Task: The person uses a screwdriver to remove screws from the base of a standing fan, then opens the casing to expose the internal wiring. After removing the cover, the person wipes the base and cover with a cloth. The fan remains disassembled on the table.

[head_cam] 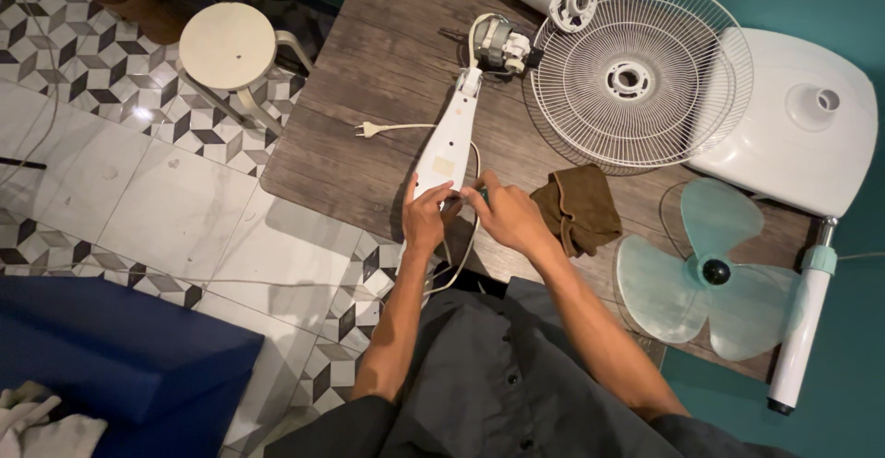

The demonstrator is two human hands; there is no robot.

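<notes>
Gripping both hands, left hand and right hand: long white fan neck, bare motor atop.

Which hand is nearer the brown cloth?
Right. The right hand is just left of the brown cloth, close beside it. The left hand is farther left, on the white fan neck.

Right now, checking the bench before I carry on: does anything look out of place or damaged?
Nothing looks broken or spilled. The fan is in pieces: wire grille, blade and base lie apart on the table. Both hands, left hand and right hand, hold the white neck housing, whose motor sits bare.
</notes>
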